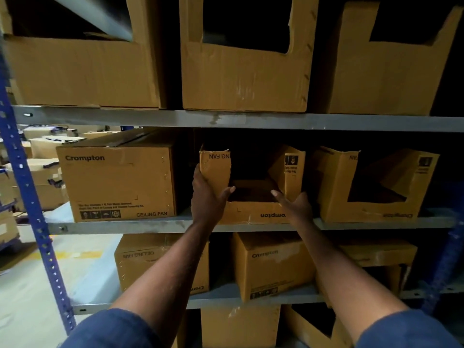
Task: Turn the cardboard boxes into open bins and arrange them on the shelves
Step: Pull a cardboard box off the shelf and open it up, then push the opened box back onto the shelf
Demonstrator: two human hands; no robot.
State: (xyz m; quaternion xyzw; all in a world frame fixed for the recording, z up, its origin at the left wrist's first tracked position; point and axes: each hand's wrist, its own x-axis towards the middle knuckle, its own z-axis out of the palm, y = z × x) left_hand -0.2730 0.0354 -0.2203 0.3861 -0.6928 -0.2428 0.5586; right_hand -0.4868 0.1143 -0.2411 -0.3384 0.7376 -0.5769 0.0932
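There's just one camera, worn on the person's head. It faces the shelving [125, 227] square on and tips slightly down, from arm's reach. A bin [251, 212] sits mid-frame, both arms [170, 267] enter from the bottom edge, and the blue upright [27, 187] and floor [37, 285] fill the left.

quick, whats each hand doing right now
Left hand: grips the left front panel of the cut-open ceiling fan box.
Right hand: open, straight fingers touching its front edge.
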